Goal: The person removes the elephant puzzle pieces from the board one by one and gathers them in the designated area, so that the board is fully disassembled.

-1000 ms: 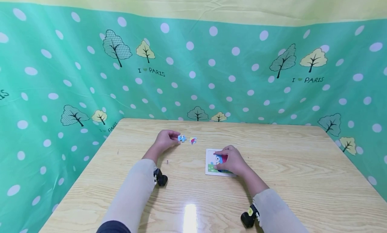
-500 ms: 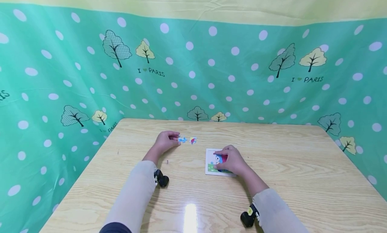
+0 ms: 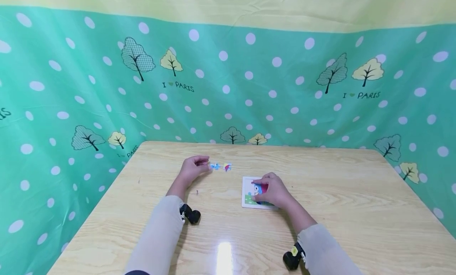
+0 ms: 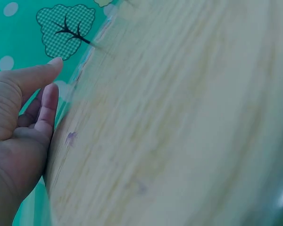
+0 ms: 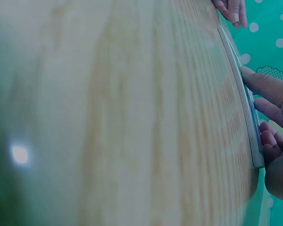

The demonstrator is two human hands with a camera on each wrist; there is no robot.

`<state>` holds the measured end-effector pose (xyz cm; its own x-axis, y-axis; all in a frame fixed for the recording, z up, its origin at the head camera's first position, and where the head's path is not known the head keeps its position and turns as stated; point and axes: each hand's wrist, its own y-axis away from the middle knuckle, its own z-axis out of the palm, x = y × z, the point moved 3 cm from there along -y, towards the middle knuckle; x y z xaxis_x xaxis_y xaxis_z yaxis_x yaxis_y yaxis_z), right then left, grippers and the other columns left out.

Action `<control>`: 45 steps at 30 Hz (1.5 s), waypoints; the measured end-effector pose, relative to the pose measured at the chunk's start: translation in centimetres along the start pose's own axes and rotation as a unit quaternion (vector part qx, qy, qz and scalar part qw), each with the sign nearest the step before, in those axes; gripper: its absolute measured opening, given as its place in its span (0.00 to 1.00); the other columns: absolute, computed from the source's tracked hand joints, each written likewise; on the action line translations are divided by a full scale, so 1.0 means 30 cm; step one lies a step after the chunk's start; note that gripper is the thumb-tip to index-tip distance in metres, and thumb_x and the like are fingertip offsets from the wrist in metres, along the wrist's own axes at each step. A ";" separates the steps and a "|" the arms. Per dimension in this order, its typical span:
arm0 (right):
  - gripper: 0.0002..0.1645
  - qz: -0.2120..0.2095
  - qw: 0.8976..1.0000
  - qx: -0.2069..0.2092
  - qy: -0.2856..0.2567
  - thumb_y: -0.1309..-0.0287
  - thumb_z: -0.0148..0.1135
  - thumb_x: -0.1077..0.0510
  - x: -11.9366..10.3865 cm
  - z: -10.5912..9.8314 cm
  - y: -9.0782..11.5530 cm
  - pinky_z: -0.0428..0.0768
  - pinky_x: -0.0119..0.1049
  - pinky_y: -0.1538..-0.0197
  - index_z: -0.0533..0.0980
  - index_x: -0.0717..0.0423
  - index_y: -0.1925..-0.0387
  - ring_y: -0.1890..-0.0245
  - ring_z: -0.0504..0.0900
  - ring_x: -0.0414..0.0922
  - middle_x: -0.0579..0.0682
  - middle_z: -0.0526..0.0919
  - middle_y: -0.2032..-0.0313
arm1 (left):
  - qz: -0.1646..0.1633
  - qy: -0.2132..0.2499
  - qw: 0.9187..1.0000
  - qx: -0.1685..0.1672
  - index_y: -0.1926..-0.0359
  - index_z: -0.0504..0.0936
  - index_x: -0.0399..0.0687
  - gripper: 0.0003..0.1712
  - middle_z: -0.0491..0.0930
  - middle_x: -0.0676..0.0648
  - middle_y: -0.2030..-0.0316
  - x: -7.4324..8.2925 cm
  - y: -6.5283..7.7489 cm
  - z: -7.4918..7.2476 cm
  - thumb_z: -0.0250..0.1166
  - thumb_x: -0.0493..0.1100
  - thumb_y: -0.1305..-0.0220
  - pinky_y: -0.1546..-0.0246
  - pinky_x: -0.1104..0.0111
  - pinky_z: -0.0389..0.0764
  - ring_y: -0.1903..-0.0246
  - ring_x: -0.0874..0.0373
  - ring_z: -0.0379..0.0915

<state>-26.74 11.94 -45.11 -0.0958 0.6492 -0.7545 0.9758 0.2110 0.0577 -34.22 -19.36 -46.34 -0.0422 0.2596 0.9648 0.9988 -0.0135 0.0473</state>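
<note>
A blue jigsaw piece (image 3: 215,166) lies on the table just right of the fingertips of my left hand (image 3: 193,169). In the left wrist view, the thumb and fingers of this hand (image 4: 26,117) stand apart, with nothing visible between them. A second jigsaw piece (image 3: 227,167), red and yellow, is close beside the blue one. My right hand (image 3: 276,191) rests on a white-framed picture puzzle (image 3: 249,203), thumb and forefinger spread over its blue bird picture. From the right wrist, the puzzle (image 5: 247,110) appears edge-on, with the thumb and fingers (image 5: 273,94) touching its top; the palm hides part of it.
The wooden table (image 3: 221,223) carries small dark marks left of the puzzle. A green dotted curtain (image 3: 228,77) hangs behind and along the sides. Black wrist cameras (image 3: 192,215) are strapped to both forearms. A bright light reflection lies near the front.
My left hand has drawn back slightly to the left from the blue jigsaw piece, which it was pinching and has let go of. My right hand stays in place on the puzzle.
</note>
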 end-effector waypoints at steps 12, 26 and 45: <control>0.35 -0.006 1.000 0.001 0.023 0.53 0.85 0.56 0.002 -0.006 0.010 0.76 0.52 0.40 0.83 0.56 0.41 0.45 0.72 0.56 0.57 0.73 0.44 | 0.003 0.040 0.999 0.002 0.38 0.81 0.36 0.26 0.81 0.41 0.46 -0.005 0.050 0.020 0.73 0.33 0.37 0.53 0.74 0.80 0.49 0.53 0.75; 0.34 -0.032 0.998 0.006 0.054 0.51 0.84 0.56 -0.018 -0.007 0.015 0.77 0.51 0.41 0.83 0.57 0.41 0.45 0.72 0.54 0.55 0.75 0.46 | 0.000 0.075 0.997 -0.004 0.40 0.82 0.36 0.24 0.80 0.41 0.46 -0.021 0.092 0.024 0.74 0.34 0.37 0.54 0.76 0.80 0.51 0.55 0.74; 0.32 -0.037 0.999 -0.001 0.034 0.52 0.84 0.59 -0.014 -0.024 0.047 0.71 0.59 0.33 0.84 0.56 0.43 0.36 0.70 0.59 0.55 0.77 0.39 | 0.027 0.013 0.996 -0.088 0.43 0.83 0.31 0.24 0.82 0.35 0.47 0.077 0.184 0.107 0.75 0.33 0.40 0.53 0.70 0.80 0.50 0.50 0.79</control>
<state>-25.48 12.49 -44.24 -0.1805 0.6798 -0.7109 0.9652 0.2615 0.0050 -28.73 -15.75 -44.70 0.0088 0.2282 0.9736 0.9796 -0.1973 0.0374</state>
